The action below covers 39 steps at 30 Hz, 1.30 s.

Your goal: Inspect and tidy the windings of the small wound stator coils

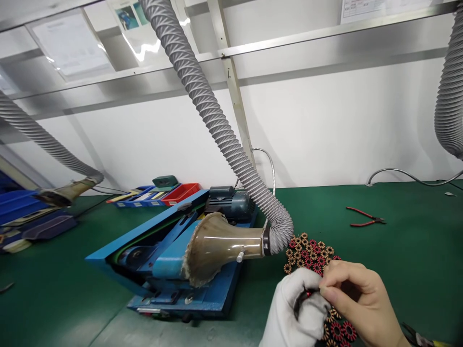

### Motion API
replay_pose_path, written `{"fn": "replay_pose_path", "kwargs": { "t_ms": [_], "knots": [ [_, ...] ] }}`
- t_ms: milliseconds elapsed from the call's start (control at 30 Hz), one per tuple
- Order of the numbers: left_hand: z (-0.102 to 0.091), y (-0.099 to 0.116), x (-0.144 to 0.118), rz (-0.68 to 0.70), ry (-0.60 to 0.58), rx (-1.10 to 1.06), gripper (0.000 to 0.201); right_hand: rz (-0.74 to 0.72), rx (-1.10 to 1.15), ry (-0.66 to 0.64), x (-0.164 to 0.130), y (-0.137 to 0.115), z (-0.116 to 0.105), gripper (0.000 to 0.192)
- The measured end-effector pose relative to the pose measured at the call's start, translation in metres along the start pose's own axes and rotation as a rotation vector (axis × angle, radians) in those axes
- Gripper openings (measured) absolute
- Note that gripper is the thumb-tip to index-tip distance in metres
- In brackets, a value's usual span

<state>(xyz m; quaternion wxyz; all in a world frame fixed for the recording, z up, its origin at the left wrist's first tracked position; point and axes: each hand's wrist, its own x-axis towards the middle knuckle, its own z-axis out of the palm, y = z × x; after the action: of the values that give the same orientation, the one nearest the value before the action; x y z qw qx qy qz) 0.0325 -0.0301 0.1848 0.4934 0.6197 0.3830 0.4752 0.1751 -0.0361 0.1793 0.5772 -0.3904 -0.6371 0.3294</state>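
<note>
My left hand (294,311), in a white glove, is curled closed. A small red part (308,293) shows between its thumb and finger, mostly hidden by the glove. My bare right hand (361,301) pinches thumb and forefinger together against the left fingertips; what lies in that pinch is too small to make out. Behind and below both hands lie many small toothed rings wound in red and copper wire (307,253). Some larger wound rings (337,330) show between my wrists.
Red-handled pliers (366,219) lie on the green bench top (415,260). A blue belt machine (173,260) stands left, under a suction hood (224,248) on a grey hose (213,115). A tool (415,335) lies at bottom right. Blue and red bins (181,193) stand behind.
</note>
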Motion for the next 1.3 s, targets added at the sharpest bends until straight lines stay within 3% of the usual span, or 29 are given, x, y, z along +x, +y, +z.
{"fn": "replay_pose_path", "kwargs": {
  "t_ms": [133, 233, 300, 400, 533, 733, 833, 1000, 1100, 1200, 1300],
  "knots": [
    [-0.003, -0.007, -0.003, 0.164, 0.051, 0.224, 0.014, -0.096, -0.166, 0.013, -0.003, -0.004, 0.0, 0.017],
    [-0.005, -0.008, -0.004, 0.217, 0.02, 0.277, 0.019, 0.048, -0.015, 0.001, -0.003, 0.0, -0.003, 0.028],
    [-0.007, -0.008, -0.003, 0.162, 0.005, 0.24, 0.018, 0.074, 0.112, -0.02, -0.002, 0.003, -0.008, 0.031],
    [-0.011, -0.009, -0.004, 0.045, -0.018, 0.117, 0.015, -0.11, -0.016, -0.101, 0.002, 0.004, -0.017, 0.01],
    [-0.013, -0.008, -0.002, -0.105, -0.075, -0.022, 0.007, -0.287, -0.063, -0.315, 0.007, -0.003, -0.021, 0.039],
    [-0.015, 0.0, 0.001, -0.184, -0.161, -0.138, 0.004, -0.39, -0.07, -0.313, 0.012, -0.003, -0.019, 0.032],
    [-0.018, -0.004, -0.002, -0.141, -0.147, -0.041, 0.009, -0.422, -0.145, -0.309, 0.012, -0.004, -0.019, 0.021],
    [-0.017, -0.014, -0.006, 0.11, -0.044, 0.316, 0.02, -0.279, -0.354, -0.274, 0.003, -0.011, -0.016, 0.017],
    [-0.013, -0.011, -0.005, 0.338, 0.012, 0.577, 0.021, -0.054, -0.376, -0.222, -0.002, -0.014, -0.009, 0.019],
    [-0.011, -0.007, -0.004, 0.492, 0.095, 0.793, 0.018, 0.253, -0.108, -0.234, -0.004, -0.012, -0.004, 0.029],
    [-0.013, -0.004, -0.005, 0.54, 0.163, 0.834, 0.016, 0.294, 0.197, -0.168, -0.004, -0.007, -0.003, 0.037]
  ]
}}
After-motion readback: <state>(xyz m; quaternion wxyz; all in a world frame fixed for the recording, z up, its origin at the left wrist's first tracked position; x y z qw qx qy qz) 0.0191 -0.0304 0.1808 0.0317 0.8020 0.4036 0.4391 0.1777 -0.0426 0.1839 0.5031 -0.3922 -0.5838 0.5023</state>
